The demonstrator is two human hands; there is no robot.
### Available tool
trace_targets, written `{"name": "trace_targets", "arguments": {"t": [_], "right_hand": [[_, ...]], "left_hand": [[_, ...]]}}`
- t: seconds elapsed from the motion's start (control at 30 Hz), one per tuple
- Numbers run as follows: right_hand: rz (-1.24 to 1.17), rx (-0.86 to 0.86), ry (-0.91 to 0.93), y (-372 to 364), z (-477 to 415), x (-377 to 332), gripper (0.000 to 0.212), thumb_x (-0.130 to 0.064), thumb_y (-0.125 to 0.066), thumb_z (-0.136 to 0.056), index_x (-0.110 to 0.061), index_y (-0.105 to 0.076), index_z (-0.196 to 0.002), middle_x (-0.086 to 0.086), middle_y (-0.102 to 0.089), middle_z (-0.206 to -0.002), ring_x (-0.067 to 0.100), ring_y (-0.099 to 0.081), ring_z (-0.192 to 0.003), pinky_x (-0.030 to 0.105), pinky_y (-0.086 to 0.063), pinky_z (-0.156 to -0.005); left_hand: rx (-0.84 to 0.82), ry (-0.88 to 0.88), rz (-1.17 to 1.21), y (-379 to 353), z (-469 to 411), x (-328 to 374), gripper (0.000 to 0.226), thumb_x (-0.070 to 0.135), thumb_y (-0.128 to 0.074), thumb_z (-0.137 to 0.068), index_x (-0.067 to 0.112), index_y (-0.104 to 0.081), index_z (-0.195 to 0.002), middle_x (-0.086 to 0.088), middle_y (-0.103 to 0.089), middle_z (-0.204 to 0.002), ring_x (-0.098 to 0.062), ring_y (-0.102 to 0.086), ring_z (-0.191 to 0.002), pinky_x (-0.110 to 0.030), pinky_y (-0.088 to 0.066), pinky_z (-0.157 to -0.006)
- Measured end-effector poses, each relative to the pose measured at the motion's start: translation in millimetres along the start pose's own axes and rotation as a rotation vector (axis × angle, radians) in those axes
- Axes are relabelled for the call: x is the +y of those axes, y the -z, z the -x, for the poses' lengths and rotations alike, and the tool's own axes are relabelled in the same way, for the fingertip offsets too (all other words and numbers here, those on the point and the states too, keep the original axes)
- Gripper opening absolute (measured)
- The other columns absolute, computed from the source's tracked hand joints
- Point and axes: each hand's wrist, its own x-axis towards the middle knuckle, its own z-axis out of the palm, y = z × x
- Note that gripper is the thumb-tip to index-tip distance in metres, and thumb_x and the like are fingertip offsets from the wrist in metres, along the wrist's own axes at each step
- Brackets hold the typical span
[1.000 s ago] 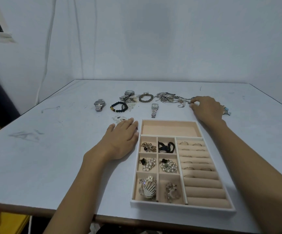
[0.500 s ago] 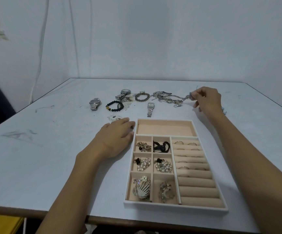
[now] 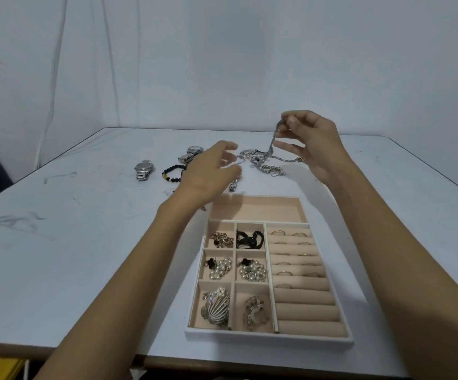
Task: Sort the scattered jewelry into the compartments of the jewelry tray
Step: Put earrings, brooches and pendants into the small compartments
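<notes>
Upper center: the right hand [image 3: 314, 145] has risen off the surface [image 3: 85, 242], pinching 1 end of a silver chain [image 3: 272, 143] whose tail lies in the pile [image 3: 258, 159]. The left hand [image 3: 208, 171] (blurred, fingers loose, empty) has lifted to help untangle. The jewelry tray [image 3: 266, 340], lower center, has its wide top compartment free.

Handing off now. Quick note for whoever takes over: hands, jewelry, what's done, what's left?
Right hand: pinches a silver chain, held above the tangled pile.
Left hand: open, in the air beside the pile, holding nothing.
Done: the tray has pieces in its six small compartments; ring rolls partly filled.
Left: wide top compartment bare; watches, bead bracelet and the pile lie on the table.
</notes>
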Motion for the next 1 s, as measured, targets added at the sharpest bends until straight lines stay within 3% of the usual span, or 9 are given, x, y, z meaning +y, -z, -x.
{"name": "trace_targets", "arguments": {"t": [0.17,0.27,0.33,0.4,0.47,0.63,0.83,1.0], "right_hand": [[-0.178,-0.139,0.007,-13.5,8.0,-9.8,0.012,-0.006,-0.050,-0.097,-0.003,-0.061,-0.102,0.010,-0.062,-0.083,0.024,-0.066,-0.089,0.040,-0.055,-0.090],[-0.189,-0.164,0.037,-18.2,9.8,-14.6,0.013,-0.005,-0.050,-0.097,-0.003,-0.062,-0.100,0.010,-0.065,-0.082,0.025,-0.066,-0.092,0.040,-0.055,-0.091],[-0.208,-0.160,0.050,-18.4,9.3,-16.7,0.013,-0.004,-0.050,-0.097,-0.002,-0.062,-0.100,0.011,-0.065,-0.083,0.025,-0.066,-0.093,0.039,-0.055,-0.090],[-0.236,-0.142,0.057,-17.2,8.1,-17.1,0.013,-0.004,-0.049,-0.097,-0.002,-0.062,-0.100,0.014,-0.064,-0.086,0.025,-0.066,-0.093,0.038,-0.055,-0.088],[-0.264,-0.110,0.053,-16.2,7.5,-16.0,0.013,-0.003,-0.048,-0.097,-0.001,-0.061,-0.100,0.014,-0.063,-0.086,0.025,-0.066,-0.091,0.037,-0.056,-0.087],[-0.335,-0.042,0.029,-11.6,6.4,-10.1,0.013,-0.002,-0.048,-0.097,0.000,-0.061,-0.100,0.013,-0.061,-0.084,0.026,-0.064,-0.090,0.038,-0.056,-0.089],[-0.422,-0.002,0.034,-6.5,4.0,-7.7,0.013,-0.002,-0.049,-0.097,-0.002,-0.061,-0.097,0.008,-0.064,-0.078,0.023,-0.063,-0.084,0.034,-0.056,-0.083],[-0.510,0.030,0.042,-3.3,3.4,-8.4,0.013,-0.003,-0.048,-0.097,-0.003,-0.062,-0.096,0.008,-0.064,-0.078,0.022,-0.063,-0.082,0.035,-0.056,-0.082]], "left_hand": [[-0.069,-0.051,-0.068,-36.2,-37.9,17.8,0.060,0.024,-0.062,-0.088,0.017,-0.033,-0.140,-0.005,-0.055,-0.129,-0.025,-0.051,-0.118,-0.041,-0.041,-0.100],[-0.056,-0.056,-0.083,-52.3,-51.7,8.1,0.038,0.026,-0.059,-0.091,0.016,-0.047,-0.126,-0.001,-0.064,-0.114,-0.024,-0.059,-0.109,-0.042,-0.045,-0.095],[-0.036,-0.054,0.061,-54.8,-55.0,0.0,0.014,0.022,-0.053,-0.095,0.018,-0.059,-0.107,0.002,-0.069,-0.095,-0.020,-0.064,-0.098,-0.038,-0.047,-0.094],[-0.030,-0.067,0.228,-52.2,-54.8,-4.4,0.014,0.018,-0.050,-0.098,0.019,-0.063,-0.094,0.005,-0.069,-0.082,-0.010,-0.066,-0.087,-0.031,-0.048,-0.089],[-0.021,-0.085,0.303,-47.7,-53.5,-8.2,0.017,0.016,-0.048,-0.099,0.014,-0.064,-0.094,0.003,-0.069,-0.080,0.000,-0.064,-0.076,-0.023,-0.048,-0.083],[-0.004,-0.048,0.363,-42.3,-49.9,-13.1,0.021,0.015,-0.046,-0.100,0.010,-0.066,-0.099,0.002,-0.067,-0.078,-0.010,-0.062,-0.077,-0.023,-0.048,-0.084],[-0.001,-0.042,0.369,-41.7,-46.5,-12.6,0.019,0.017,-0.051,-0.097,0.009,-0.068,-0.100,0.001,-0.062,-0.072,-0.003,-0.060,-0.067,-0.013,-0.046,-0.073],[0.016,-0.001,0.259,-43.9,-46.0,-17.6,0.018,0.019,-0.059,-0.093,0.006,-0.069,-0.099,-0.002,-0.065,-0.084,-0.017,-0.060,-0.083,-0.034,-0.049,-0.088]]}}
